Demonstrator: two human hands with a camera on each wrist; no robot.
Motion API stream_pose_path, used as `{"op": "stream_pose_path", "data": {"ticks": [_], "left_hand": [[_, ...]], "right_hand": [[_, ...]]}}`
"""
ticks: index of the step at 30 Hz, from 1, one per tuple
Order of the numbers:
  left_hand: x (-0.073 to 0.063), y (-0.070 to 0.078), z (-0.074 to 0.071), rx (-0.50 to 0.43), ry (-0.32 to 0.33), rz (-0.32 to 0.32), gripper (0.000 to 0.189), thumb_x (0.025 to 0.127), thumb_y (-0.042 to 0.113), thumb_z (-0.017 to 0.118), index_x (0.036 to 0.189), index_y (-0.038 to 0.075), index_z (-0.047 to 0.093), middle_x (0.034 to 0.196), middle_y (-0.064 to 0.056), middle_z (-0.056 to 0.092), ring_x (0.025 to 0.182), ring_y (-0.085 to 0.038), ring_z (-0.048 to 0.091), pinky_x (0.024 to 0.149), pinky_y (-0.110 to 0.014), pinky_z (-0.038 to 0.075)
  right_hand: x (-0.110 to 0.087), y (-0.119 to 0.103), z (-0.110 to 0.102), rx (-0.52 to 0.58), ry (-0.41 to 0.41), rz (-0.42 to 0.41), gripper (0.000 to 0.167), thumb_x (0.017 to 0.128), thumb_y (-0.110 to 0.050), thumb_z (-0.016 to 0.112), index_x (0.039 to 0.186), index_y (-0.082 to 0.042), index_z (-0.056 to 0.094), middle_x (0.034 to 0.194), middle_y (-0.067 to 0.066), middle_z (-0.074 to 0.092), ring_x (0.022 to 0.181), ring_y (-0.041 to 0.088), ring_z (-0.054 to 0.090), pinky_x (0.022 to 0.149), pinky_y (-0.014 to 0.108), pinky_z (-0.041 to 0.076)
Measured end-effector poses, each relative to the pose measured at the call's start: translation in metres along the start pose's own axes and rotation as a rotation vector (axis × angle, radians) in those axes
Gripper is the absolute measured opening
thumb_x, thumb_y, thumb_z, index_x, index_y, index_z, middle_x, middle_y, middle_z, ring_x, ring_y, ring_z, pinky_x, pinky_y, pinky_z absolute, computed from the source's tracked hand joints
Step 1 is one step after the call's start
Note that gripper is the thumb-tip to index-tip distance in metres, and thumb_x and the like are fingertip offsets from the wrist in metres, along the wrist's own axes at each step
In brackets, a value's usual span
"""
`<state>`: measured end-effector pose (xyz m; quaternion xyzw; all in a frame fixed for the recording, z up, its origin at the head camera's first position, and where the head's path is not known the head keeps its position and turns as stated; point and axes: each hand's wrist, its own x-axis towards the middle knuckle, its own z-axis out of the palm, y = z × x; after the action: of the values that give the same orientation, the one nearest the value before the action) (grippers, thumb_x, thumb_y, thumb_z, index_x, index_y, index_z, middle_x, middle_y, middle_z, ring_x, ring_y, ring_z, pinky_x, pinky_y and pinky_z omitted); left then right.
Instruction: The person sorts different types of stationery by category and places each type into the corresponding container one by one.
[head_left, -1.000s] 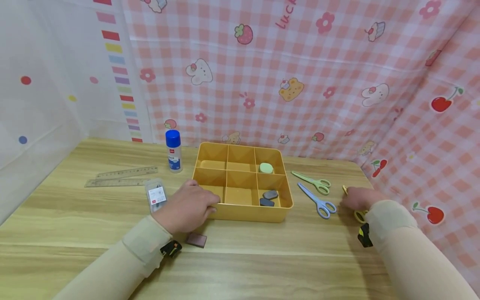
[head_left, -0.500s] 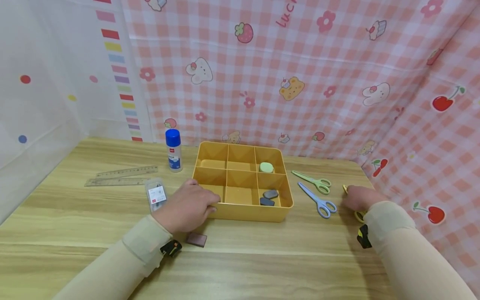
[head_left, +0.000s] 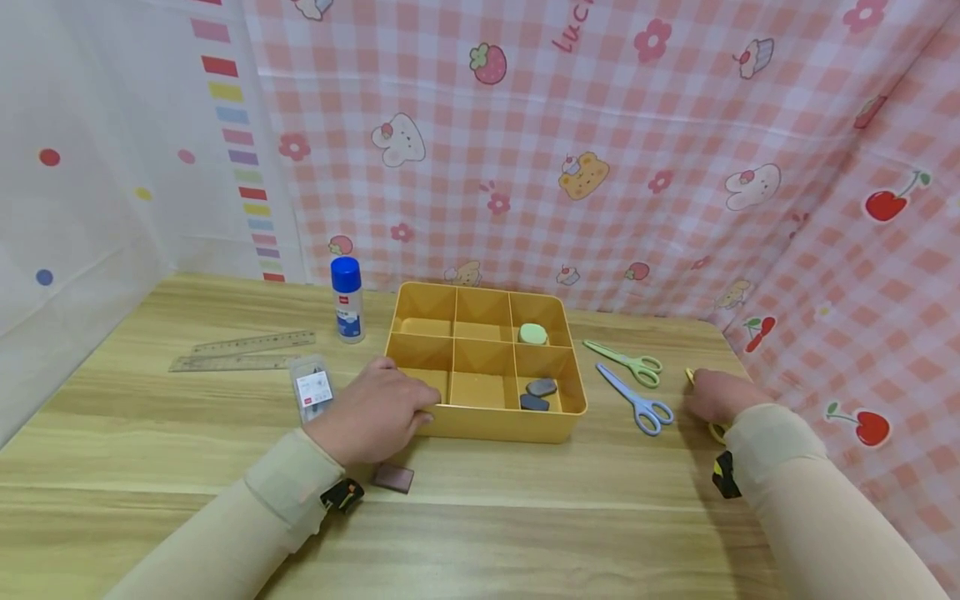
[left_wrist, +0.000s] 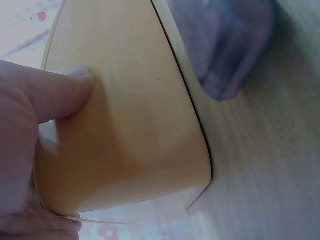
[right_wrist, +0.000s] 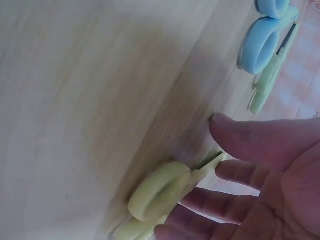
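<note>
At the near left corner of a yellow six-compartment box (head_left: 495, 425), my left hand (head_left: 371, 412) grips the wall. Its thumb (left_wrist: 70, 92) presses the outer face in the left wrist view, while the other fingers go over the rim. My right hand (head_left: 716, 396) is low at the table's right side, over pale yellow scissors (right_wrist: 162, 192). In the right wrist view its fingers touch the scissors along one side, and the thumb (right_wrist: 240, 135) stands apart from them. Two dark grey blocks (head_left: 542, 388) lie in the front right compartment, a light green piece (head_left: 532, 334) behind them.
Green scissors (head_left: 630, 364) and blue scissors (head_left: 637, 400) lie between box and right hand. Left of the box are a blue-capped glue stick (head_left: 347, 300), two clear rulers (head_left: 240, 354) and a small clear pack (head_left: 312, 389). A purplish block (head_left: 393, 477) lies in front. Curtains (head_left: 480, 167) surround the table.
The head view has shifted very slightly. Both hands keep almost the same place, the left on the box and the right at the yellow scissors.
</note>
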<state>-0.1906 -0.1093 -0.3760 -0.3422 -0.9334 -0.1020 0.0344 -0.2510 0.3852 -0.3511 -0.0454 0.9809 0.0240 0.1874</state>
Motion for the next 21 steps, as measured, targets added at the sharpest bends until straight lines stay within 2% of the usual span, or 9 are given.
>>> {"op": "stream_pose_path", "data": {"ticks": [4,7,11,17,21], "left_hand": [[0.0,0.0,0.0,0.0,0.001,0.001,0.021,0.104,0.028,0.066,0.084,0.027,0.059,0.067,0.018,0.053,0.069,-0.007,0.051,0.091,-0.039,0.036],[0.0,0.0,0.0,0.002,0.004,0.002,0.02,0.104,0.028,0.066,0.085,0.027,0.059,0.068,0.018,0.054,0.07,-0.007,0.051,0.09,-0.039,0.036],[0.0,0.0,0.0,0.009,0.004,0.004,0.02,0.104,0.028,0.066,0.085,0.027,0.06,0.07,0.018,0.056,0.07,-0.007,0.052,0.091,-0.039,0.036],[0.0,0.001,-0.001,0.007,-0.004,0.001,0.02,0.104,0.028,0.066,0.085,0.027,0.06,0.07,0.018,0.056,0.07,-0.007,0.052,0.091,-0.039,0.037],[0.001,0.001,-0.001,0.008,-0.001,0.003,0.02,0.104,0.028,0.066,0.085,0.027,0.06,0.07,0.018,0.056,0.07,-0.007,0.052,0.091,-0.04,0.037]], "right_hand": [[-0.003,-0.001,-0.002,0.016,-0.025,0.001,0.028,0.092,-0.015,0.057,0.103,0.011,0.058,0.089,0.02,0.064,0.08,0.034,0.06,0.077,0.047,0.052],[-0.003,-0.001,-0.001,0.018,-0.045,0.002,0.031,0.086,-0.013,0.062,0.104,0.011,0.056,0.088,0.019,0.063,0.08,0.034,0.06,0.072,0.043,0.051],[0.007,0.007,0.005,0.023,-0.066,0.01,0.039,0.077,-0.01,0.068,0.107,0.012,0.055,0.086,0.018,0.062,0.079,0.035,0.061,0.064,0.038,0.048],[-0.004,-0.004,-0.001,0.03,-0.079,0.035,0.045,0.078,-0.007,0.065,0.115,0.015,0.051,0.091,0.02,0.062,0.082,0.034,0.062,0.065,0.037,0.047],[-0.003,-0.003,0.001,0.026,-0.074,0.042,0.047,0.079,-0.007,0.064,0.118,0.016,0.05,0.092,0.021,0.062,0.084,0.035,0.062,0.068,0.038,0.048]]}}
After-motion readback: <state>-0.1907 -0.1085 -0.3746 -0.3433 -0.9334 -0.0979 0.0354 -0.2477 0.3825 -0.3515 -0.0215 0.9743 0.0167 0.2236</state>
